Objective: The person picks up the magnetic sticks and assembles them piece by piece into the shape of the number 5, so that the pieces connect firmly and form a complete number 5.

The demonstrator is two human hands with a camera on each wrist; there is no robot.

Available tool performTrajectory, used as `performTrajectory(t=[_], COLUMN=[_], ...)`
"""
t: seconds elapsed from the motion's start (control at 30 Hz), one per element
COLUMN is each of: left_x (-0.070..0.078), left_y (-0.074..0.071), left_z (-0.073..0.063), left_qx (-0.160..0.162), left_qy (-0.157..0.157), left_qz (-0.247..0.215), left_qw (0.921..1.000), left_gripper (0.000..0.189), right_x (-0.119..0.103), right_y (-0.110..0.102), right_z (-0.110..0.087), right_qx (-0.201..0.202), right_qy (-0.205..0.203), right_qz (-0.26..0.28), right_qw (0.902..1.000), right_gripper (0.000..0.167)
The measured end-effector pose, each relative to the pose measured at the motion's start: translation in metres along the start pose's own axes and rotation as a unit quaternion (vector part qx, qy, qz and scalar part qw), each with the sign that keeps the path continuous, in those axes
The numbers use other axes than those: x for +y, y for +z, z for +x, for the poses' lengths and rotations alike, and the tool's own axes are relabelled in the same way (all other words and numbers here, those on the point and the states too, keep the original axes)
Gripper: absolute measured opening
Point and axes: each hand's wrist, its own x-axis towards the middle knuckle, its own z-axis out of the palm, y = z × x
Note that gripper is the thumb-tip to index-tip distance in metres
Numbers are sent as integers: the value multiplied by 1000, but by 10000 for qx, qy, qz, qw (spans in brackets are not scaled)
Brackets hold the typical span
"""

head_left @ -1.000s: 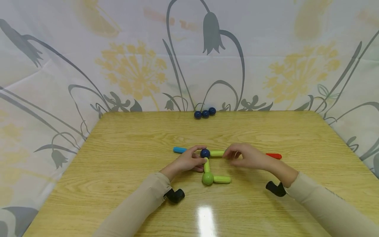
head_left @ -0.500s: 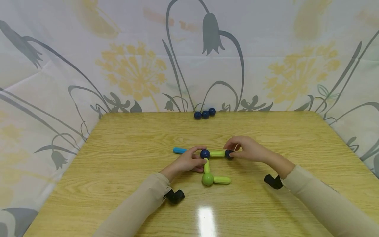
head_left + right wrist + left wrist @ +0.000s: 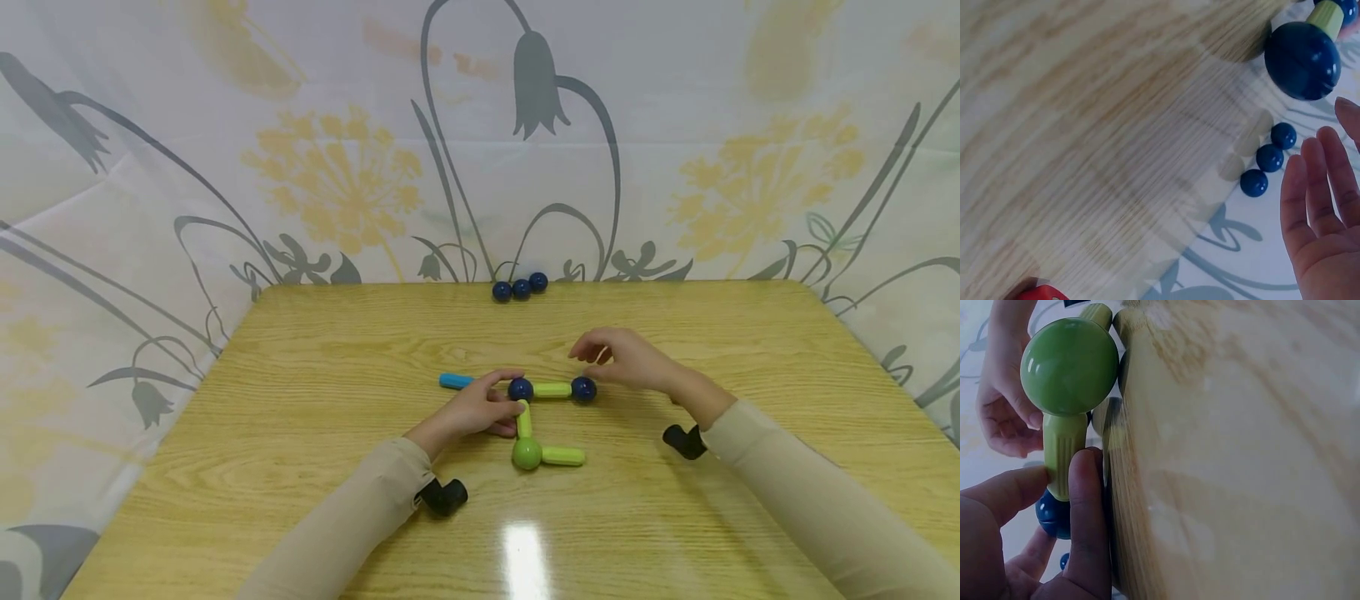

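Note:
My left hand [image 3: 476,408] pinches a light-green rod [image 3: 1063,450] between thumb and finger in the left wrist view, with other fingers around a dark-blue ball [image 3: 521,390] at its far end. A green ball [image 3: 527,453] joins that rod's near end, and a second green rod [image 3: 562,456] points right from it. Rightward from the blue ball runs another green rod [image 3: 552,390], tipped by a second dark-blue ball [image 3: 583,389]. My right hand [image 3: 630,358] hovers just beyond and right of this ball, fingers loosely bent, holding nothing; the right wrist view shows a gap between them.
Three dark-blue balls [image 3: 521,289] sit in a row at the table's back edge. A blue rod [image 3: 455,381] lies behind my left hand, partly covered. Part of a red piece [image 3: 1041,292] shows in the right wrist view's lower corner. A patterned cloth [image 3: 345,167] hangs behind.
My right hand has let go of the right-hand blue ball and drawn back, away from it. That ball now shows fully at the rod's end. The left hand has stayed put.

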Motion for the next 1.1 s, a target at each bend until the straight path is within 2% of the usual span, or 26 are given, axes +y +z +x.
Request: performTrajectory(t=[0.5, 0.83, 1.1], left_x=[-1, -2, -2], left_y=[-1, 0, 0], left_z=[1, 2, 3], left_qx=[-21, 5, -12], left_qy=[18, 1, -6], left_qz=[10, -64, -67], left_qw=[10000, 10000, 10000], left_gripper=[55, 55, 55], right_x=[23, 34, 50], right_y=[-3, -6, -7], right_z=[23, 41, 62], right_qx=[202, 152, 113], right_qy=[182, 280, 566], right_qz=[39, 78, 90], right_qw=[9996, 9995, 9983], right_gripper=[21, 24, 29])
